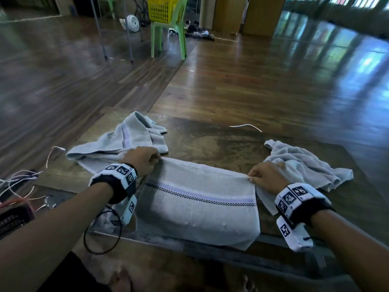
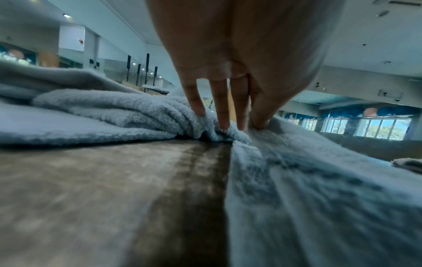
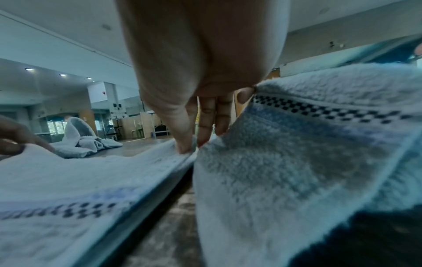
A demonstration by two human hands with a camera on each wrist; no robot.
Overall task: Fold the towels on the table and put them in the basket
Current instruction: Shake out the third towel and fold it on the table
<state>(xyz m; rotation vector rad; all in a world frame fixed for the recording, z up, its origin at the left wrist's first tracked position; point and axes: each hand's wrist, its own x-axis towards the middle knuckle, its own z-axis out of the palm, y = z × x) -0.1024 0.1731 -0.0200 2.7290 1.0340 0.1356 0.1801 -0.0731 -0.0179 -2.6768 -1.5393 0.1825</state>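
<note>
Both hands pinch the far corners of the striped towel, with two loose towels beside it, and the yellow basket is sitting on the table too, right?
Not quite: the yellow basket sits on a green chair across the room, not on the table, as the head view shows. The rest holds: the left hand and right hand pinch the striped towel at its far corners.

The yellow basket is cut off by the head view's top edge — its contents unseen; the bench and near towel blur in the left wrist view.
</note>
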